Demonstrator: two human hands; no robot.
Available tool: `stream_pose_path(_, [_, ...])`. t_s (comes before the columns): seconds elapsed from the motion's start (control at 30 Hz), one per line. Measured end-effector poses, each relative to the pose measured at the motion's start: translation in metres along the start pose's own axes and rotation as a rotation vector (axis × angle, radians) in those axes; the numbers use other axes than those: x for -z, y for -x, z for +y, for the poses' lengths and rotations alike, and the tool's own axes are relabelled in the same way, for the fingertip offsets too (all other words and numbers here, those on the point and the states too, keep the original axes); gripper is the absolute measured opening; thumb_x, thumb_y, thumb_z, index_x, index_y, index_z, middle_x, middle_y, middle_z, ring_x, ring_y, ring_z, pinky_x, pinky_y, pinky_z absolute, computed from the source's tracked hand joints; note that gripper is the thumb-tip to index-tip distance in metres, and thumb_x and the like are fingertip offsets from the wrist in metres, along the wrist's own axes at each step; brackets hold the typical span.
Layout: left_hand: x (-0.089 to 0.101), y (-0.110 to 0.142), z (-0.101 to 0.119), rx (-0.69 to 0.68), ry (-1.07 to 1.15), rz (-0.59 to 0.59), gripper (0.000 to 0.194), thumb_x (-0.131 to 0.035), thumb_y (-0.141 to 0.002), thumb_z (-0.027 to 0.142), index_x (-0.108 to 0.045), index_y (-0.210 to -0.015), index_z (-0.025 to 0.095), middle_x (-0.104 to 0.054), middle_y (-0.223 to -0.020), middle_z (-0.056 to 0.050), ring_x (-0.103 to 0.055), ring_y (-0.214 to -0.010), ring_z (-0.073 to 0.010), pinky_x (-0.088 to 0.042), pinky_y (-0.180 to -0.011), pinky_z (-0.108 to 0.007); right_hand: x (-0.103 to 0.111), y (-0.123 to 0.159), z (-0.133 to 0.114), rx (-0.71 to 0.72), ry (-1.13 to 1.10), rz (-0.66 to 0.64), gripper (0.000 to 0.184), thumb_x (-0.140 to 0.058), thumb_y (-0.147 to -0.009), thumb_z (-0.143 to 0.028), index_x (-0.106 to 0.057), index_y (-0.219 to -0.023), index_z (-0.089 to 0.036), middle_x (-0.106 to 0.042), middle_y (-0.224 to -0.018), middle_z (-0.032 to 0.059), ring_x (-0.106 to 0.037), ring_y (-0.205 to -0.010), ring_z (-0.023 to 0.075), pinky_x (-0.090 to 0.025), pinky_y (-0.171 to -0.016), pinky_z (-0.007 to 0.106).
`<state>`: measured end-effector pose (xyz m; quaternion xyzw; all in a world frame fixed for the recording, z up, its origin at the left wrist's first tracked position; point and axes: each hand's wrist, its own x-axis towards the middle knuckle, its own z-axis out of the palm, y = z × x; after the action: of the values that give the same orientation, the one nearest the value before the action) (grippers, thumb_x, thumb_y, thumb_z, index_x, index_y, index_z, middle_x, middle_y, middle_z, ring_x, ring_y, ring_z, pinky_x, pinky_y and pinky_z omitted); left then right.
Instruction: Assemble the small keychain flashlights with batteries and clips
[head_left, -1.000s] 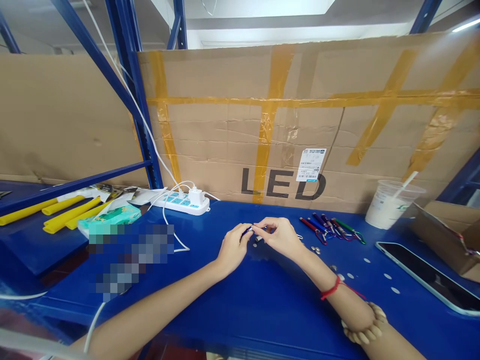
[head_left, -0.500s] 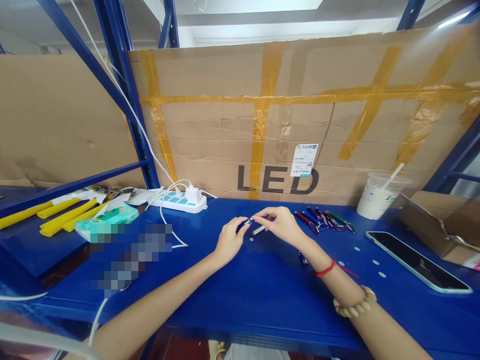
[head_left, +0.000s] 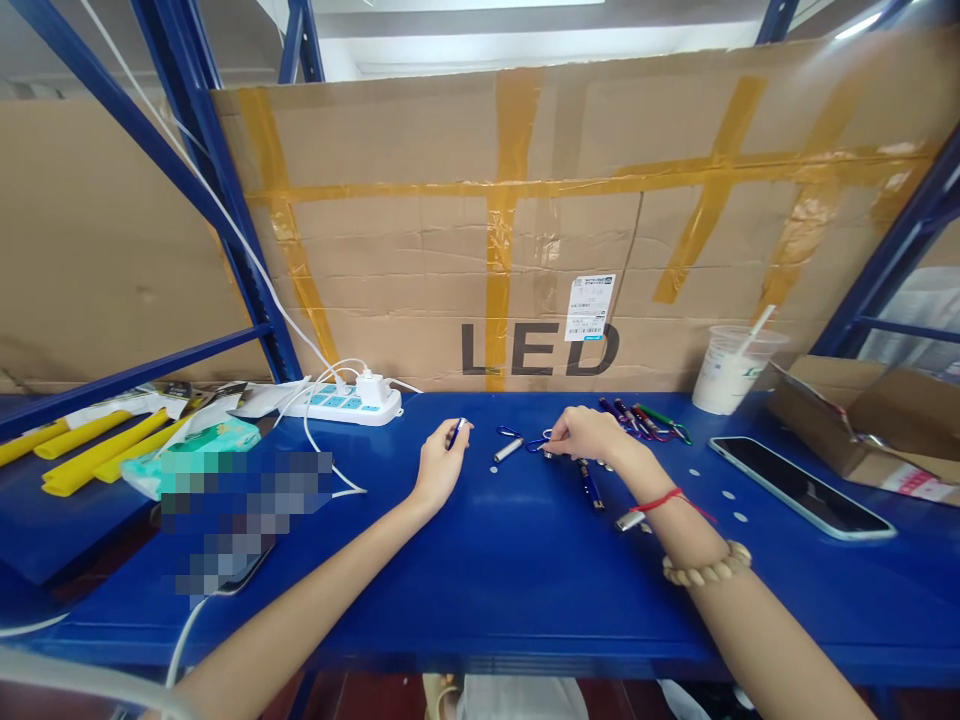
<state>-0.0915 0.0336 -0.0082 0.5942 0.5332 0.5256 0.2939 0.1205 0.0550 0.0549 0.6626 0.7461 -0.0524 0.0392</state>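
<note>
Wrapped in the fingers of my left hand [head_left: 441, 468] is a small blue metal tube [head_left: 454, 432] with a light-coloured end, like a mini flashlight body. My right hand [head_left: 589, 436] reaches down to the table, its fingertips closed at a blue carabiner clip [head_left: 535, 446]. Between the hands lies a short silver cylinder [head_left: 508, 450], just below another blue clip [head_left: 509, 431]. Under my right wrist are a blue tube [head_left: 591, 488] and a silver piece [head_left: 630, 521]. Several coloured tubes with clips [head_left: 660, 420] lie behind my right hand, partly hidden by it.
A phone [head_left: 799, 487], an open cardboard box [head_left: 832, 410] and a plastic cup with straw [head_left: 731, 375] stand at right. A power strip [head_left: 345, 405] with white cables, a green packet [head_left: 217, 440] and yellow tubes [head_left: 105, 440] are at left. A cardboard wall [head_left: 420, 270] closes the back.
My hands have come apart: the right moved away to the right and down to the blue clip on the table. My left stays closed around the blue tube. The view has shifted slightly.
</note>
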Motion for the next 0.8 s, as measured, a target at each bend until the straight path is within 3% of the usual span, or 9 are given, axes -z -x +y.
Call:
stream_pose_path(0.2, [-0.002,0.002,0.003,-0.024,0.009,-0.001,0.033,-0.045,-0.083,0.043,-0.059,-0.094,0.015,-0.056,-0.076,-0.003,-0.050,-0.066,-0.0111,-0.037,-0.062,-0.022,0.003,0.000,0.009,-0.195,-0.006,0.181,0.028,-0.054,-0.086,-0.039,-0.064,-0.109,-0.026,-0.047,-0.093,0.0043,-0.047,-0.094,0.0042,-0.040,-0.094,0.012])
stream_pose_path(0.27, [-0.003,0.004,0.004,-0.029,0.017,-0.007,0.034,-0.045,-0.083,0.044,-0.059,-0.094,0.016,-0.056,-0.076,-0.003,-0.050,-0.066,-0.0110,-0.036,-0.063,-0.022,0.006,0.001,0.013,-0.283,-0.003,0.159,0.030,-0.057,-0.083,-0.038,-0.063,-0.110,-0.026,-0.047,-0.092,0.0051,-0.047,-0.097,0.0070,-0.040,-0.095,0.019])
stream_pose_path(0.37, [-0.005,0.007,0.005,-0.032,0.028,-0.041,0.034,-0.045,-0.083,0.045,-0.059,-0.094,0.016,-0.056,-0.076,-0.002,-0.049,-0.066,-0.0109,-0.036,-0.063,-0.022,0.011,0.004,0.014,-0.360,0.007,0.040,0.046,-0.065,-0.076,-0.041,-0.060,-0.116,-0.019,-0.046,-0.079,0.0067,-0.049,-0.088,0.0052,-0.041,-0.095,0.018])
stream_pose_path(0.47, [-0.007,0.010,0.006,-0.041,0.031,-0.067,0.034,-0.045,-0.083,0.045,-0.059,-0.094,0.016,-0.056,-0.077,-0.002,-0.049,-0.066,-0.0109,-0.036,-0.062,-0.022,0.013,0.008,0.009,-0.368,-0.015,-0.062,0.056,-0.066,-0.074,-0.042,-0.057,-0.121,-0.012,-0.043,-0.068,0.0060,-0.049,-0.075,0.0023,-0.043,-0.090,0.015])
stream_pose_path(0.6, [-0.007,0.009,0.005,-0.046,0.029,-0.056,0.033,-0.046,-0.083,0.045,-0.060,-0.094,0.016,-0.055,-0.076,-0.002,-0.049,-0.065,-0.0103,-0.036,-0.062,-0.021,0.011,0.012,0.002,-0.286,-0.146,-0.197,0.036,-0.060,-0.079,-0.027,-0.063,-0.111,-0.012,-0.045,-0.067,0.0040,-0.046,-0.060,-0.0011,-0.045,-0.077,0.010])
stream_pose_path(0.7, [-0.006,0.006,0.003,-0.051,0.033,-0.021,0.033,-0.046,-0.083,0.044,-0.060,-0.093,0.016,-0.055,-0.074,-0.002,-0.048,-0.063,-0.0099,-0.036,-0.061,-0.021,0.008,0.011,-0.003,-0.212,-0.189,-0.155,0.032,-0.059,-0.073,-0.013,-0.066,-0.103,-0.011,-0.046,-0.070,0.0030,-0.042,-0.054,-0.0036,-0.040,-0.064,0.003])
stream_pose_path(0.8, [-0.004,0.003,0.000,-0.050,0.047,0.020,0.034,-0.046,-0.083,0.044,-0.059,-0.093,0.015,-0.053,-0.071,-0.001,-0.047,-0.062,-0.0097,-0.035,-0.059,-0.021,0.006,0.008,-0.005,-0.173,-0.241,-0.117,0.035,-0.059,-0.069,-0.011,-0.066,-0.104,-0.010,-0.047,-0.072,0.0026,-0.041,-0.053,-0.0044,-0.033,-0.054,-0.001])
